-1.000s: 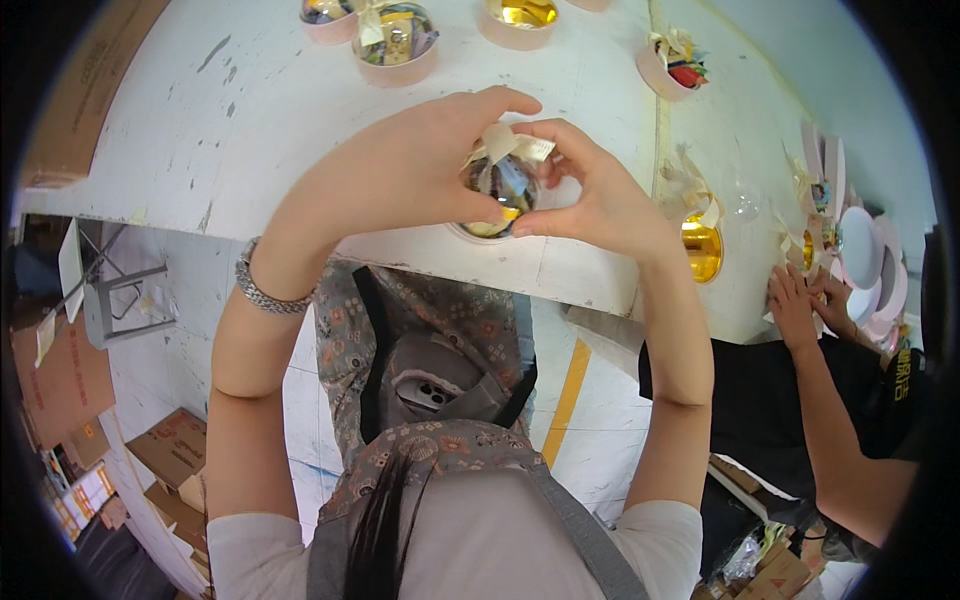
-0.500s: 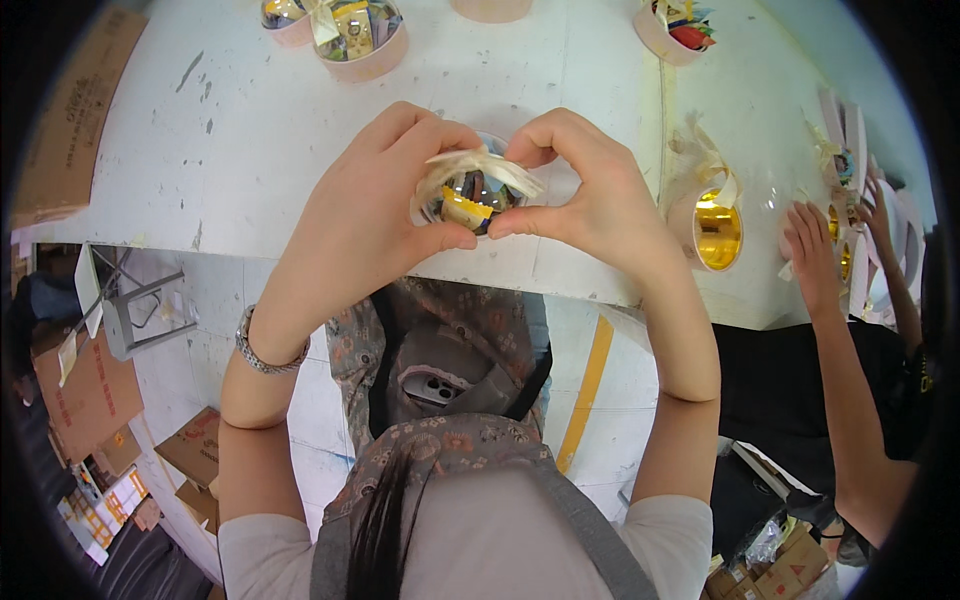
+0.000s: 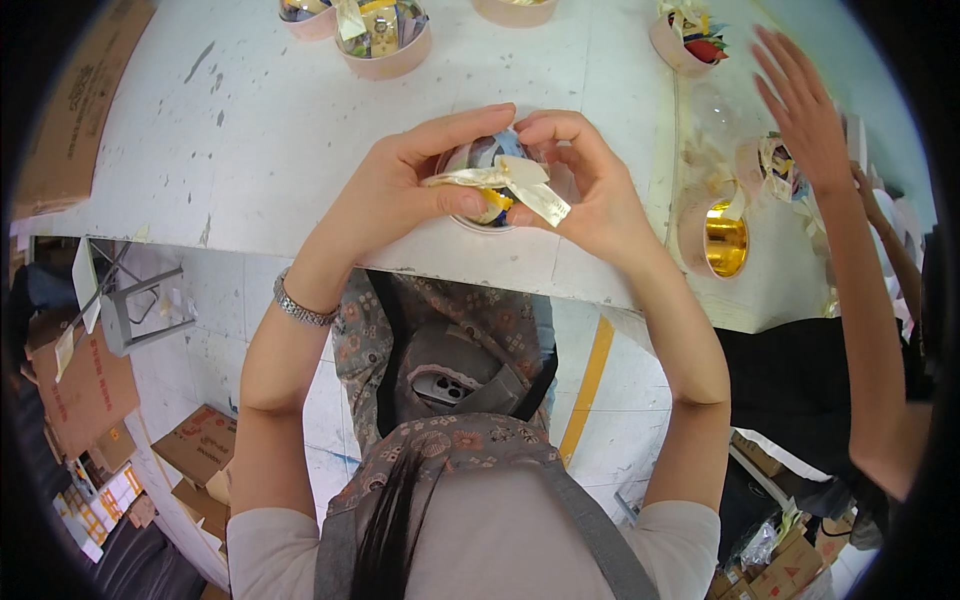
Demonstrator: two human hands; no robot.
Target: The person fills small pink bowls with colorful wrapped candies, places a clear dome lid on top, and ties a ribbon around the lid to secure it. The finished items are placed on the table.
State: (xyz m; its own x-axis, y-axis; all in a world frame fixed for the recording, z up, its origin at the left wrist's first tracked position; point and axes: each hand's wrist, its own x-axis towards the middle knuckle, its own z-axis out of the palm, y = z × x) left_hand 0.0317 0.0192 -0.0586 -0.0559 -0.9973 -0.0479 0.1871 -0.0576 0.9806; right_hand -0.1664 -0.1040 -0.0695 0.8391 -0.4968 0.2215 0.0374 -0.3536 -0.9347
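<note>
Close to the table's near edge, a round tub with a clear domed lid sits between my hands. Yellow and dark wrapped packets show through the lid. A cream ribbon with loose ends lies across its top. My left hand curves round the tub's left side, its thumb pressed on the lid beside the ribbon. On the other side my right hand is closed round the tub, fingers bent over the far rim. Its thumb is partly hidden behind the ribbon end.
Pink ribboned tubs with packets stand at the far side, another far right. To the right are a gold-lined tub and a filled tub. A co-worker's hand reaches in there. A cardboard box stands left.
My hands have shifted round the tub, and the ribbon now points toward the near right. The co-worker's hand has moved farther out over the table; a filled tub now shows beside the gold-lined one.
</note>
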